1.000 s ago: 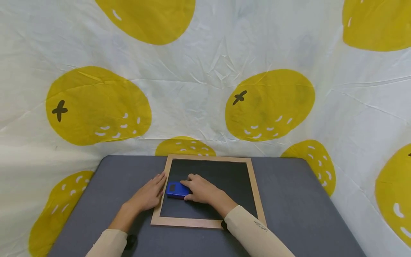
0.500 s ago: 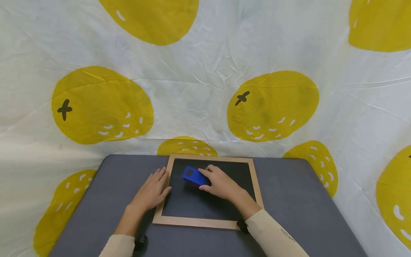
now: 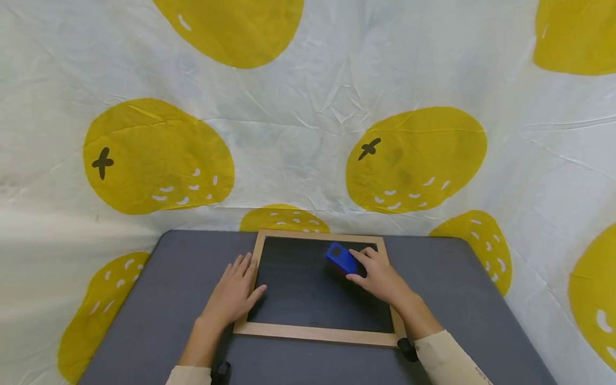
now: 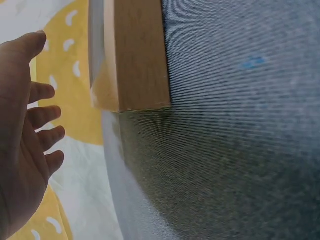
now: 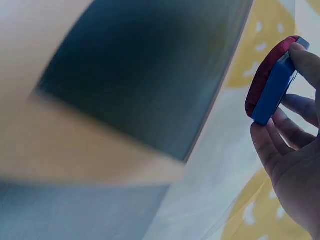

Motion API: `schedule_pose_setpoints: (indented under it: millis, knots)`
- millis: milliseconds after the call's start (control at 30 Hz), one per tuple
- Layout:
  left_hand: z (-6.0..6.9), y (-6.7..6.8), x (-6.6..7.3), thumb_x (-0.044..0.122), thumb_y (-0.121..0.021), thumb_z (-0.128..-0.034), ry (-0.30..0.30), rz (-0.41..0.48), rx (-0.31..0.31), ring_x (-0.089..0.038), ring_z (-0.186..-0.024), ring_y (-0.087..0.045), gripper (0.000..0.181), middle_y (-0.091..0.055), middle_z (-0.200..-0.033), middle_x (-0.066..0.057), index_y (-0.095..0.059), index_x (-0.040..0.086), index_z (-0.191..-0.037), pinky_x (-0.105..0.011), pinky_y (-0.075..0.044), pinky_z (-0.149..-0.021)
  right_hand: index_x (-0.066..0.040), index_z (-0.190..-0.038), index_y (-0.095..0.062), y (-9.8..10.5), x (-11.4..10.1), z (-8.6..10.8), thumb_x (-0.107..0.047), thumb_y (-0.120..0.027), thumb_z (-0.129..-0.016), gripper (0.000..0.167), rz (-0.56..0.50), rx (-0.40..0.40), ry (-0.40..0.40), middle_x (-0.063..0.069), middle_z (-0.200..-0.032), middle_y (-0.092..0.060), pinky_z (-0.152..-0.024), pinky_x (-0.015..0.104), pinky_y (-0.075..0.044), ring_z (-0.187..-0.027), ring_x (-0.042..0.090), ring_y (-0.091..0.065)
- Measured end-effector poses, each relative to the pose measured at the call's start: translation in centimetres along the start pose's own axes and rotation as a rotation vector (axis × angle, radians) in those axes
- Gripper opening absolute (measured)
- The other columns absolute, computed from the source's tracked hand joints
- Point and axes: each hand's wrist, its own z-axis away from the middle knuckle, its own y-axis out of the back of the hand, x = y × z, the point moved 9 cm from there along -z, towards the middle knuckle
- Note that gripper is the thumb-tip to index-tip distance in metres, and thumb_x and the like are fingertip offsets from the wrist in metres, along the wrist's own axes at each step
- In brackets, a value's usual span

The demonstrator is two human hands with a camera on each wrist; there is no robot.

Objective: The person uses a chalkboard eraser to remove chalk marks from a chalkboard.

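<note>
A small chalkboard (image 3: 308, 289) with a light wooden frame (image 3: 317, 334) lies flat on the grey table. My right hand (image 3: 380, 278) grips a blue chalkboard eraser (image 3: 341, 258) over the board's upper right part. In the right wrist view the eraser (image 5: 274, 82) shows a dark red pad under its blue body, pinched between thumb and fingers and raised off the board. With fingers spread and fairly straight, my left hand (image 3: 231, 294) lies over the frame's left side. The left wrist view shows that hand (image 4: 25, 120) beside a corner of the frame (image 4: 140, 60).
Grey fabric covers the table (image 3: 457, 289), whose far edge meets a hanging white cloth (image 3: 289, 160) printed with yellow fruit. Dark wrist bands (image 3: 408, 350) sit near both cuffs. A small blue mark (image 4: 254, 62) shows on the table fabric.
My right hand has carried the eraser from the board's left side up and across to the upper right, lifting it. The left hand's fingers and thumb have spread over the frame's left side.
</note>
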Motion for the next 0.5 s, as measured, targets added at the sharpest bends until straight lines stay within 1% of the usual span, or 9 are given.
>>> schedule_pose_setpoints:
  millis: [133, 200, 300, 367, 433, 500]
  knots:
    - [0.3, -0.2, 0.1, 0.056, -0.058, -0.1008, 0.005, 0.002, -0.005, -0.046, -0.152, -0.034, 0.080, -0.034, -0.165, -0.023, -0.041, 0.002, -0.157, -0.063, -0.032, -0.120, -0.001, -0.142, -0.061, 0.7, 3.2, 1.6, -0.033, -0.084, -0.087, 0.068, 0.035, 0.055, -0.034, 0.017, -0.113, -0.062, -0.081, 0.046, -0.057, -0.091, 0.026, -0.060]
    - [0.4, -0.2, 0.2, 0.057, -0.058, -0.1005, 0.006, 0.007, -0.001, -0.046, -0.152, -0.034, 0.081, -0.034, -0.165, -0.023, -0.040, 0.002, -0.158, -0.064, -0.032, -0.120, 0.001, -0.141, -0.061, 1.1, 4.9, 2.3, -0.032, -0.084, -0.087, 0.067, 0.044, 0.077, -0.063, 0.019, -0.113, -0.062, -0.080, 0.048, -0.057, -0.091, 0.028, -0.061]
    - [0.5, -0.1, 0.2, 0.059, -0.058, -0.0997, 0.010, 0.023, 0.008, -0.046, -0.152, -0.033, 0.084, -0.033, -0.165, -0.023, -0.038, 0.002, -0.159, -0.064, -0.032, -0.120, 0.003, -0.141, -0.060, 1.4, 7.3, 3.3, -0.031, -0.083, -0.088, 0.067, 0.040, 0.082, -0.128, 0.021, -0.113, -0.062, -0.076, 0.047, -0.056, -0.089, 0.029, -0.060]
    - [0.6, -0.1, 0.2, 0.060, -0.057, -0.0994, 0.016, 0.033, 0.012, -0.045, -0.153, -0.031, 0.086, -0.032, -0.166, -0.023, -0.037, 0.002, -0.159, -0.064, -0.030, -0.121, 0.004, -0.141, -0.059, 1.5, 8.7, 4.0, -0.031, -0.083, -0.089, 0.067, 0.042, 0.080, -0.173, 0.023, -0.113, -0.062, -0.076, 0.049, -0.057, -0.090, 0.031, -0.061]
    - [0.7, -0.1, 0.3, 0.061, -0.057, -0.0990, 0.017, 0.045, 0.018, -0.045, -0.154, -0.030, 0.087, -0.031, -0.166, -0.023, -0.036, 0.002, -0.160, -0.064, -0.029, -0.122, 0.007, -0.139, -0.059, 1.7, 10.0, 4.7, -0.030, -0.083, -0.088, 0.067, 0.045, 0.084, -0.214, 0.027, -0.113, -0.061, -0.078, 0.053, -0.057, -0.091, 0.036, -0.062]
    - [0.7, -0.1, 0.4, 0.061, -0.057, -0.0988, 0.014, 0.052, 0.024, -0.046, -0.154, -0.029, 0.088, -0.030, -0.167, -0.023, -0.035, 0.002, -0.160, -0.064, -0.028, -0.122, 0.010, -0.136, -0.059, 1.8, 11.2, 5.4, -0.030, -0.083, -0.088, 0.067, 0.052, 0.092, -0.260, 0.031, -0.114, -0.061, -0.082, 0.059, -0.056, -0.096, 0.042, -0.063]
